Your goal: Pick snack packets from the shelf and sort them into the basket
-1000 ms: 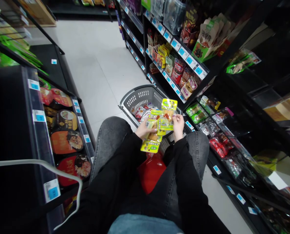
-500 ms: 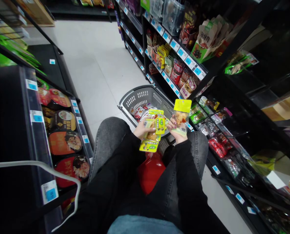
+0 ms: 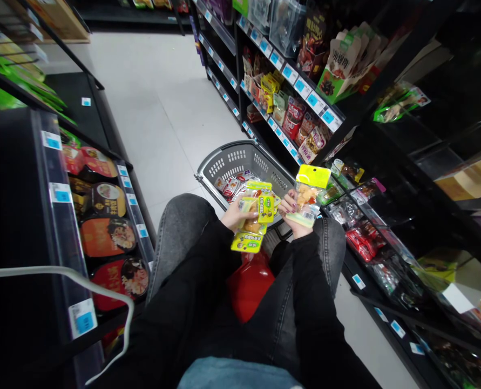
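Note:
My left hand [image 3: 232, 215] is closed round several yellow-green snack packets [image 3: 253, 222], which fan out in front of my lap. In my right hand [image 3: 292, 212] is one clear-fronted snack packet [image 3: 308, 195] with a yellow top, its pale pieces of food showing through. It is gripped near its lower left side, fingers partly behind it. Both hands are above the near rim of a grey shopping basket [image 3: 229, 153]. Red-and-white packets [image 3: 235, 183] lie inside the basket, partly covered by the packets I hold.
Shelving [image 3: 305, 92] with bagged snacks runs along my right, its low trays beside my knee. Boxed ready meals [image 3: 108, 237] fill the shelf on my left. A white cable [image 3: 74, 274] crosses the lower left. A red bag-like object [image 3: 251, 286] lies between my legs. Pale floor [image 3: 155, 102] stretches ahead.
My right hand has turned its packet, whose top has tilted and moved rightward, away from the left hand's packets. My left hand has stayed nearly still.

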### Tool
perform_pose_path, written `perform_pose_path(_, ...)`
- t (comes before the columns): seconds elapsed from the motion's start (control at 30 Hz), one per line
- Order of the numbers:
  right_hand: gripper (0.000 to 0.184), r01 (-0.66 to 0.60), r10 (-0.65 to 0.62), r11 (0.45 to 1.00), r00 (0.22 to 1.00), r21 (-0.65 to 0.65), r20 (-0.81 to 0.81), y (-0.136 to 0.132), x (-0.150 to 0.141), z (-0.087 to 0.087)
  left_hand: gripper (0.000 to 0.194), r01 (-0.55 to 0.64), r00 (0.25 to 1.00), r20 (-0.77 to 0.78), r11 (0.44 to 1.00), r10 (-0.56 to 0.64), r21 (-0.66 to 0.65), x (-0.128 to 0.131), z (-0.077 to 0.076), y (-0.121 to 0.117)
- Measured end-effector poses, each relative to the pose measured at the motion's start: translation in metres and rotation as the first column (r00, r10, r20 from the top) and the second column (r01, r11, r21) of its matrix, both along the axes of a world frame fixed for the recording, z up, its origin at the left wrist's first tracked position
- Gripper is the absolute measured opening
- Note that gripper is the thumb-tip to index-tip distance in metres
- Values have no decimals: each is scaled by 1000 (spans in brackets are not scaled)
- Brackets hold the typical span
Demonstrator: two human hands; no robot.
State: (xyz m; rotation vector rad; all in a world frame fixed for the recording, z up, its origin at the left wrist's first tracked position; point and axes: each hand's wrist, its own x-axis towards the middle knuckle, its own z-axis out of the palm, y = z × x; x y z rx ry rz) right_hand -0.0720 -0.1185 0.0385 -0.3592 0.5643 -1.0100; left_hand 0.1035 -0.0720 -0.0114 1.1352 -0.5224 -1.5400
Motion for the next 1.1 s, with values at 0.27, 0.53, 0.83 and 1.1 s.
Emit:
perform_pose_path(0.27, 30, -20, 20, 1000, 996, -2, 82, 1, -1, 2, 73, 9, 999, -34, 1000, -9, 0, 0, 0, 1)
perform_pose_path(0.53, 27, -13, 8, 998, 995, 56, 98, -1, -1, 2, 73, -5, 999, -34, 1000, 5, -1, 0, -2, 0)
perform_pose_path(0.83, 19, -23, 23, 1000, 1000, 10, -14, -3, 0, -3, 71, -4, 1000, -3, 1000, 4, 4, 0, -1, 0)
perform_pose_path(1.1, 11, 348, -409, 897, 422, -273, -809, -22, -8, -57, 63, -184, 983, -9, 983, 184, 9, 6, 5, -3)
